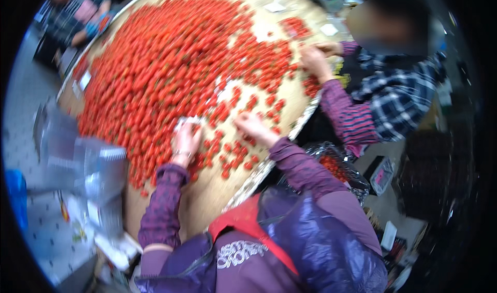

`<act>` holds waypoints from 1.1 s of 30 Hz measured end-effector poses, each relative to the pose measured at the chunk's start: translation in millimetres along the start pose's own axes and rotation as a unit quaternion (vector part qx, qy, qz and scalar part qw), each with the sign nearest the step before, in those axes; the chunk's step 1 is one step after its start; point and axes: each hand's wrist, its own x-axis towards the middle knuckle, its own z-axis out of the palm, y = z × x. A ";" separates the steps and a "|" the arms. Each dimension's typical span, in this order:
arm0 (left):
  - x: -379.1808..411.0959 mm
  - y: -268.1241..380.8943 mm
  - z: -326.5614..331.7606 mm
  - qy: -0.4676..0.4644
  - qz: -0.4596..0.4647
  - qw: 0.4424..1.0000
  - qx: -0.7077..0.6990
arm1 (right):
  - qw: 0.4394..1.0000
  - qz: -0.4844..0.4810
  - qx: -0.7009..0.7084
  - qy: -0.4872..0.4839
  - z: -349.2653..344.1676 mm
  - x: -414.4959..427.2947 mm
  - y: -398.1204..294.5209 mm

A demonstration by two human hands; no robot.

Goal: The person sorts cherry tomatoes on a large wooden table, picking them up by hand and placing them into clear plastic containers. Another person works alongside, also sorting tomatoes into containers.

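Observation:
A broad heap of small red fruits (155, 71), apparently cherry tomatoes, covers much of a round wooden-topped table (198, 199). At the near edge of the heap is my left hand (185, 141), its fingers bent at a pale, shiny thing (190, 120) that may be clear plastic. Motion blur hides whether that hand grips it. My right hand (252, 126) hangs over scattered loose fruits (235, 157) to the right, fingertips drawn together. Whether a fruit is between them is too blurred to tell.
Stacked clear plastic containers (99, 168) stand left of the table. A co-worker's hands (316, 61) are over fruits at the right rim; another person (77, 17) sits far left. A crate lined with black plastic (349, 176) holds red fruits below the right rim.

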 end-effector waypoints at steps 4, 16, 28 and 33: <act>-29.4 46.7 -10.3 -0.073 -0.056 0.954 -0.284 | 0.903 0.059 0.395 -0.158 15.5 -34.3 -5.2; -61.5 110.1 3.9 -0.031 -0.038 0.969 -0.244 | 0.856 0.110 0.463 -0.201 25.6 -62.9 25.6; -69.1 14.2 -48.3 0.071 -0.135 0.984 -0.088 | 0.967 0.067 0.221 -0.110 -51.0 -131.9 17.1; -63.7 -29.0 -69.8 -0.012 -0.156 0.984 0.089 | 0.864 -0.090 -0.423 -0.257 -157.0 -203.3 27.8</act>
